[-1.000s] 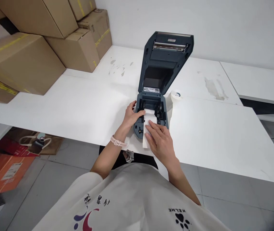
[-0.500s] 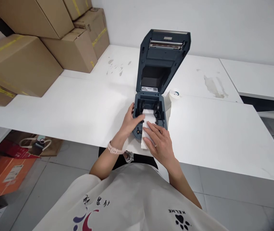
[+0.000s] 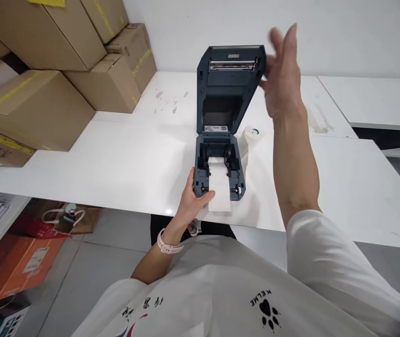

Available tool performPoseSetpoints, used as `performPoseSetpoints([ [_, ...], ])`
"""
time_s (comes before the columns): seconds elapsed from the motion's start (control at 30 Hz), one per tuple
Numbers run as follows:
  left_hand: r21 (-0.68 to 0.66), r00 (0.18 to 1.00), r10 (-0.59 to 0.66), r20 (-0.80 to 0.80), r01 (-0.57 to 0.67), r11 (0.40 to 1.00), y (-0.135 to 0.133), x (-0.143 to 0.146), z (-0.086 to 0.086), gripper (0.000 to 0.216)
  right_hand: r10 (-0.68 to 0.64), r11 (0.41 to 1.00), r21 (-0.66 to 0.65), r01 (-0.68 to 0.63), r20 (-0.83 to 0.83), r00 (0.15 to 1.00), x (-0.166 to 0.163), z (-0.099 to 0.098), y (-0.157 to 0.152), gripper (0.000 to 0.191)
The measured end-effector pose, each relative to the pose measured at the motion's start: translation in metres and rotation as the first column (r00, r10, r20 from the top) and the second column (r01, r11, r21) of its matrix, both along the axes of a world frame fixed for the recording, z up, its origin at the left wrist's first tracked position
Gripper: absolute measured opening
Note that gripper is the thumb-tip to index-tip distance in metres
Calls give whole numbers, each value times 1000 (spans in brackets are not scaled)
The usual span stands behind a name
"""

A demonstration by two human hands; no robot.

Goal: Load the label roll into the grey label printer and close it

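Observation:
A dark blue label printer (image 3: 218,140) stands on the white table (image 3: 115,159) with its lid (image 3: 230,79) raised upright. A white paper strip (image 3: 219,185) runs out of its bay and over the front edge. My left hand (image 3: 192,200) grips the printer's front left corner, thumb pressing the paper's left edge. My right hand (image 3: 283,77) is raised high beside the lid's top right corner, fingers spread and slightly blurred, holding nothing.
Cardboard boxes (image 3: 45,70) are stacked at the back left of the table. A white paper roll (image 3: 250,135) lies just right of the printer. An orange box (image 3: 13,262) and a bag (image 3: 69,217) sit on the floor at left.
My right hand left the paper strip and rose up to the lid's top right corner. My left hand slid from the printer's bay down to its front left corner.

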State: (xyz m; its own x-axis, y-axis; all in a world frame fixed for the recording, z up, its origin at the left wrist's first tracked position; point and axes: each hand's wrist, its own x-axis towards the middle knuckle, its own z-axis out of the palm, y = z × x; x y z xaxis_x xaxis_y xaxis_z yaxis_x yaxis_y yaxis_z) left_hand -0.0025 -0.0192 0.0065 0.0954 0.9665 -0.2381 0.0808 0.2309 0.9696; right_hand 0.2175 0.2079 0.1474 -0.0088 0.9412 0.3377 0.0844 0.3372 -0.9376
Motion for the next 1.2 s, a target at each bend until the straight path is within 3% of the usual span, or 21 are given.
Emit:
performPoseSetpoints([
  [0.07,24,1000,-10,15,9,1000,-1,1,-3,107,87,995,50,-86,-27,996,-9,3,-1,65],
  [0.1,34,1000,-15,27,14,999,-1,1,-5,107,66,993,99,-65,-12,998,-13,-1,-11,66],
  [0.27,84,996,-6,88,-1,996,-6,-7,-6,109,-108,959,266,94,41,993,-21,-60,-113,77],
  [0.4,210,988,51,147,-81,974,-5,-10,7,94,-168,947,309,89,240,956,-21,-112,-185,50],
  [0.5,192,986,84,147,-112,975,3,0,15,93,-178,961,270,61,433,884,-24,-134,-212,31],
  [0.67,83,968,124,217,-145,986,15,18,9,108,-228,943,321,91,418,879,-30,-149,-216,43],
  [0.87,169,957,144,252,-191,967,18,19,-4,109,-294,907,401,130,380,877,-34,-159,-211,45],
  [0.97,181,962,173,212,-212,960,4,16,-12,104,-301,907,390,159,339,891,-36,-158,-212,42],
  [1.03,178,955,262,141,-285,942,-16,15,-19,91,-292,910,381,164,308,906,-38,-157,-212,39],
  [1.1,169,913,404,60,-408,897,-38,14,-23,60,-290,908,384,170,281,915,-38,-156,-212,32],
  [1.13,141,918,394,47,-396,907,-47,14,-23,42,-291,905,388,172,272,917,-38,-156,-212,29],
  [1.2,60,970,234,68,-238,969,-58,16,-18,36,-297,901,397,177,263,918,-38,-156,-212,24],
])
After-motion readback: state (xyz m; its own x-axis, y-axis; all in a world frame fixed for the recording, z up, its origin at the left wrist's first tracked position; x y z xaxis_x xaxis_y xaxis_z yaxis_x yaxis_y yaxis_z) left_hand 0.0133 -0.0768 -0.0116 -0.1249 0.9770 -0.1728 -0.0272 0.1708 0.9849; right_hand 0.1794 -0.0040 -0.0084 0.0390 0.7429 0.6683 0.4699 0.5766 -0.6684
